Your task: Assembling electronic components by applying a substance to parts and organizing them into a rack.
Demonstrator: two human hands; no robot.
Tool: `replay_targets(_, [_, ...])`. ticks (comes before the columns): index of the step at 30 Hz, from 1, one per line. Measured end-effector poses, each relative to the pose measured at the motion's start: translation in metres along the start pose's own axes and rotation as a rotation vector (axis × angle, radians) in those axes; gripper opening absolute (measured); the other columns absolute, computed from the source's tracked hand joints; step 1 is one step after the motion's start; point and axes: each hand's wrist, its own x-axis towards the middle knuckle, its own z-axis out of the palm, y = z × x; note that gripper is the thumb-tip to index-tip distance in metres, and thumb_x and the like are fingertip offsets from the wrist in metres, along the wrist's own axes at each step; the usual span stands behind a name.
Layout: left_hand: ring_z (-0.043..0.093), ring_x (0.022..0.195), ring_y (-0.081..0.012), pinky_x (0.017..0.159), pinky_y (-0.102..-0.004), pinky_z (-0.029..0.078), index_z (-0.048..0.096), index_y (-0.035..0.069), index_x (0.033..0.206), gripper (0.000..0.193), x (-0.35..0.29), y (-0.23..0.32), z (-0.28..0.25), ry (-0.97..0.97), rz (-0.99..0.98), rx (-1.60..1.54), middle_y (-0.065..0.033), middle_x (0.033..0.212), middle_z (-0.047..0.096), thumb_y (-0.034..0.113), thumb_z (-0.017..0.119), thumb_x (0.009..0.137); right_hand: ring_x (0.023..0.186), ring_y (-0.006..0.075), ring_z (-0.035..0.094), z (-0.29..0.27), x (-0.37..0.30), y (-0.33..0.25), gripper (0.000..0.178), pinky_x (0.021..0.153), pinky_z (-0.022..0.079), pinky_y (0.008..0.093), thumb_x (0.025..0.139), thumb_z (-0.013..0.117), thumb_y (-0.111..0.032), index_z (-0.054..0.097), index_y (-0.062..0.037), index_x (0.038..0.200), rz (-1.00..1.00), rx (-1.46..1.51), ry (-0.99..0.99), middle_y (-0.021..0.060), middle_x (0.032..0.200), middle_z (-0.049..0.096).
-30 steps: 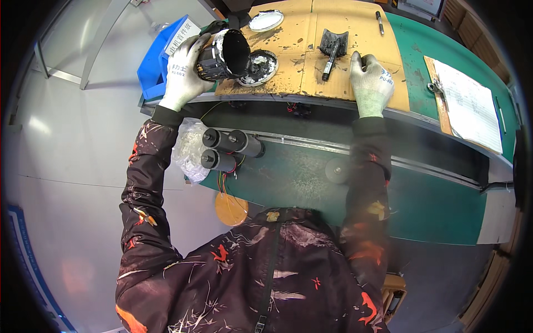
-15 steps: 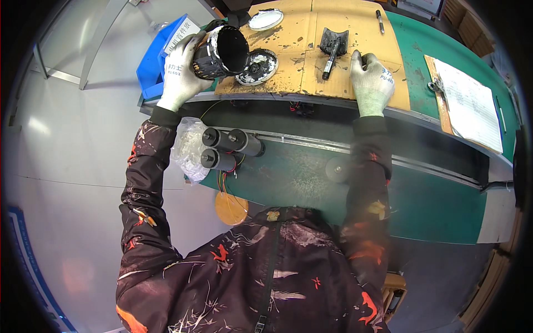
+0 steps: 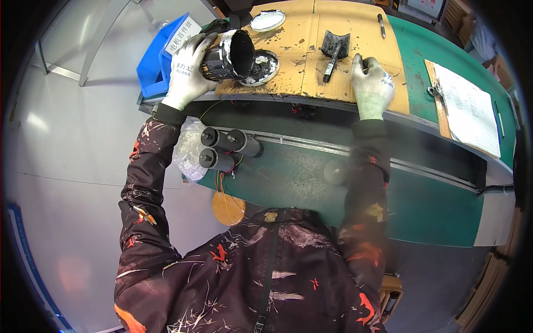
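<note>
My left hand [image 3: 190, 72], in a white glove, is wrapped round a black-smeared paint can [image 3: 218, 62]. The can is tipped on its side, its dark mouth facing right. Beside that mouth lies a round lid [image 3: 268, 67] with a white rim and black smears. My right hand [image 3: 373, 83], also gloved, rests at the cardboard's near edge with its fingers curled in; whatever they may hold is hidden. To its left, a black marker-like stick [image 3: 330, 71] lies against a curved, black-coated piece [image 3: 336, 41] on the stained cardboard [image 3: 302, 33].
A second white lid [image 3: 267, 20] and a pen [image 3: 381, 25] lie farther back. At right is a clipboard [image 3: 466, 105] with paper. A blue bin [image 3: 152, 66] stands left. Below the bench edge, three grey motors [image 3: 245, 143] with wires sit beside a clear plastic bag [image 3: 190, 151].
My left hand and the can have shifted slightly right, the mouth now partly over the lid. My right hand has barely moved. The whole view has shifted a little.
</note>
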Motion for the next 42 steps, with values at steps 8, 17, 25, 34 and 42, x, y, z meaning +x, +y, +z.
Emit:
replay_targets(8, [0.051, 0.129, -0.0341, 0.108, -0.0465, 0.040, 0.049, 0.014, 0.144, 0.100, -0.010, -0.008, 0.003, 0.024, -0.085, -0.045, -0.0146, 0.136, 0.054, 0.024, 0.090, 0.053, 0.073, 0.0327, 0.071, 0.004, -0.002, 0.003, 0.038, 0.069, 0.055, 0.0419, 0.093, 0.062, -0.044, 0.074, -0.0088, 0.086, -0.018, 0.011, 0.022, 0.0140, 0.072, 0.071])
replay_targets(17, [0.054, 0.127, -0.0343, 0.110, -0.0424, 0.043, 0.048, 0.005, 0.142, 0.106, -0.020, -0.021, 0.018, 0.097, -0.277, -0.306, -0.0179, 0.134, 0.057, 0.022, 0.093, 0.048, 0.071, 0.0342, 0.070, 0.006, 0.002, 0.005, 0.036, 0.067, 0.054, 0.0425, 0.093, 0.063, -0.042, 0.073, -0.0084, 0.084, -0.013, 0.023, 0.020, 0.0149, 0.072, 0.071])
replay_targets(25, [0.059, 0.117, -0.0207, 0.105, -0.0344, 0.047, 0.041, -0.003, 0.143, 0.107, -0.025, -0.018, 0.029, 0.158, -0.665, -1.037, -0.0110, 0.128, 0.061, 0.011, 0.098, 0.053, 0.064, 0.0345, 0.068, 0.009, -0.003, 0.003, 0.035, 0.061, 0.053, 0.0423, 0.091, 0.067, -0.040, 0.068, -0.0081, 0.076, -0.070, 0.061, 0.099, 0.0126, 0.066, 0.068])
replay_targets(34, [0.069, 0.091, -0.0199, 0.084, -0.0348, 0.057, 0.051, 0.002, 0.128, 0.050, 0.040, 0.022, 0.056, 0.183, -0.653, -1.571, -0.0100, 0.112, 0.066, -0.004, 0.070, 0.082, 0.061, 0.0339, 0.068, 0.017, -0.007, 0.006, 0.033, 0.060, 0.053, 0.0420, 0.092, 0.066, -0.037, 0.067, -0.0082, 0.075, -0.113, 0.060, 0.110, 0.0148, 0.066, 0.068])
replay_targets(42, [0.069, 0.093, -0.0187, 0.081, -0.0356, 0.059, 0.057, 0.005, 0.115, 0.045, 0.067, 0.021, 0.096, 0.330, -0.815, -1.791, -0.0059, 0.103, 0.068, -0.006, 0.078, 0.076, 0.068, 0.0324, 0.070, 0.021, -0.001, 0.019, 0.031, 0.064, 0.054, 0.0414, 0.092, 0.065, -0.037, 0.071, -0.0089, 0.081, -0.046, 0.103, 0.032, 0.0127, 0.069, 0.070])
